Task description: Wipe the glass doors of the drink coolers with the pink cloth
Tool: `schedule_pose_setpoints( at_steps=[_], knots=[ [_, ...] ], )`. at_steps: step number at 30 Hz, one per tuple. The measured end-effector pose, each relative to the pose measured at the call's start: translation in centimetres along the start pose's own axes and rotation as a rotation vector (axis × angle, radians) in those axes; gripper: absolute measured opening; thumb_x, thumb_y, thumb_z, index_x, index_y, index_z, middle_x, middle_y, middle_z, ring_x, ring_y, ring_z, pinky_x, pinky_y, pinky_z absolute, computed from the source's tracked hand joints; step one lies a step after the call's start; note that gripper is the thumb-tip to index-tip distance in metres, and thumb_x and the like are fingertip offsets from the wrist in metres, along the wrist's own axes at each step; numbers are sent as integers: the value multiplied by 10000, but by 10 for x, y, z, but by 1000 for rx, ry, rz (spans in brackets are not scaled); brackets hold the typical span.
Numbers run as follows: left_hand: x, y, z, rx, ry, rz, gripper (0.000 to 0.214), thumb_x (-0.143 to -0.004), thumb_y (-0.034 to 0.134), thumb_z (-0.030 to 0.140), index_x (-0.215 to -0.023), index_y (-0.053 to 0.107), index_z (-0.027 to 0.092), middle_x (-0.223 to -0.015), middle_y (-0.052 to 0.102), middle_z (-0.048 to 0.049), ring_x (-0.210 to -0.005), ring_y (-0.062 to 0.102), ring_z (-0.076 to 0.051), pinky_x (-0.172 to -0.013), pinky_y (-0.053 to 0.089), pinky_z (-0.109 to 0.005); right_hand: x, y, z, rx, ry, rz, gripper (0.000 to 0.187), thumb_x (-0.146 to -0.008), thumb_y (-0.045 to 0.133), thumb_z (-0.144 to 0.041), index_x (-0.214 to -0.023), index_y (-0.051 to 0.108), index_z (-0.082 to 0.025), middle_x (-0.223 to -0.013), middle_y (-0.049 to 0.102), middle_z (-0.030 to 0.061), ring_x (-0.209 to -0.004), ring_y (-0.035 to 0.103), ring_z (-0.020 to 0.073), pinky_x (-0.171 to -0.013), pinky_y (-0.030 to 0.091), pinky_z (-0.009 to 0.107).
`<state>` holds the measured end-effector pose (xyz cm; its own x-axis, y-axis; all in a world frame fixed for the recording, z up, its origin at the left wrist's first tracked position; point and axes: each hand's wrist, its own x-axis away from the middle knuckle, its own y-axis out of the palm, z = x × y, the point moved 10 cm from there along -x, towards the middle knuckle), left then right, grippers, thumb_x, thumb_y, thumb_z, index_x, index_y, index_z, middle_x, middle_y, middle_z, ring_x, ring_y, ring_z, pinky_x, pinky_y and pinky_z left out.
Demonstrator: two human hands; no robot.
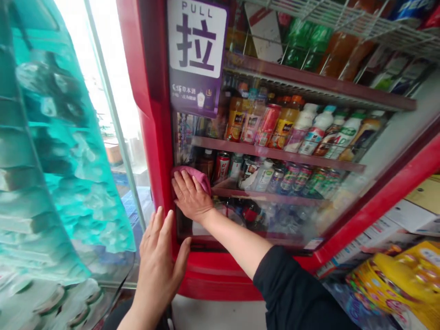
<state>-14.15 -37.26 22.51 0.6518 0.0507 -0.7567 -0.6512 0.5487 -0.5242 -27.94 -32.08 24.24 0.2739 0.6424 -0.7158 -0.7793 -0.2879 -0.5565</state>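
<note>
On the left, teal plastic is hanging in crinkled folds, while a blue latticed crate is sitting farther off. On the middle shelf, capped drink bottles are standing in a row; cans are lining up below them, and green bottles are resting above. Near right, a bright yellow package is sitting beside printed cartons

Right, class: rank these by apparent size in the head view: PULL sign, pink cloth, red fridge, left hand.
1. Red fridge
2. PULL sign
3. Left hand
4. Pink cloth (visible part only; the right hand covers the rest)
</note>
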Motion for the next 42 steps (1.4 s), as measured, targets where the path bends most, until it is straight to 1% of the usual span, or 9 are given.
schedule_pose_setpoints(
  at_steps=[7,11,17,21,27,31,34,38,42],
  knots=[
    [1,10,17,-24,55,-62,881,-1003,685,366,-1758,240,276,-1821,309,-203,-1691,309,-413,-1323,369,-687,34,6,-6,83,-182,-154,623,-1155,292,-284,-1741,254,-76,-1852,228,110,-1722,257,233,-1368,323,414],
    [2,19,28,-32,79,-84,898,-1000,688,365,-1762,221,287,-1833,284,-195,-1691,307,-415,-1325,368,-689,64,-2,8,73,-214,-173,638,-1140,268,-254,-1751,221,-81,-1859,207,83,-1724,244,197,-1347,353,385],
    [0,43,48,-11,115,-128,891,-997,688,355,-1760,233,290,-1826,299,-200,-1689,303,-433,-1321,360,-716,113,-12,47,15,-180,-226,639,-1143,280,-293,-1757,219,-128,-1857,236,48,-1728,231,187,-1361,334,405],
    [-1,63,67,25,137,-148,899,-989,693,360,-1760,234,306,-1827,298,-200,-1681,318,-443,-1311,363,-735,146,-22,81,-2,-107,-234,616,-1144,306,-325,-1744,288,-188,-1836,314,30,-1711,285,184,-1361,336,419],
    [-3,89,93,41,180,-191,911,-996,687,360,-1767,205,304,-1836,276,-193,-1699,277,-428,-1326,340,-719,196,-50,137,-31,-14,-214,617,-1136,403,-442,-1718,371,-240,-1763,472,40,-1672,376,198,-1343,369,437],
    [-2,105,105,63,189,-211,907,-997,686,371,-1766,210,310,-1843,262,-185,-1701,274,-422,-1335,333,-704,234,-62,181,-7,87,-253,614,-1113,449,-539,-1691,429,-333,-1712,550,9,-1631,447,196,-1320,383,416],
    [0,118,117,77,202,-239,907,-997,681,381,-1766,205,315,-1840,269,-185,-1699,281,-420,-1331,341,-710,258,-73,207,53,135,-213,622,-1094,468,-586,-1661,483,-333,-1679,590,28,-1589,509,222,-1303,386,422],
    [-2,129,133,90,222,-235,900,-998,680,380,-1765,214,314,-1842,263,-184,-1703,269,-420,-1335,333,-716,275,-90,225,118,161,-82,680,-1084,454,-639,-1667,471,-290,-1660,609,59,-1577,519,241,-1307,373,449],
    [-8,133,143,80,238,-230,888,-1008,671,394,-1766,217,305,-1845,254,-184,-1705,263,-422,-1334,325,-730,281,-91,234,131,216,-105,692,-1087,421,-660,-1679,454,-303,-1685,582,50,-1599,489,230,-1335,340,442]
  ],
)
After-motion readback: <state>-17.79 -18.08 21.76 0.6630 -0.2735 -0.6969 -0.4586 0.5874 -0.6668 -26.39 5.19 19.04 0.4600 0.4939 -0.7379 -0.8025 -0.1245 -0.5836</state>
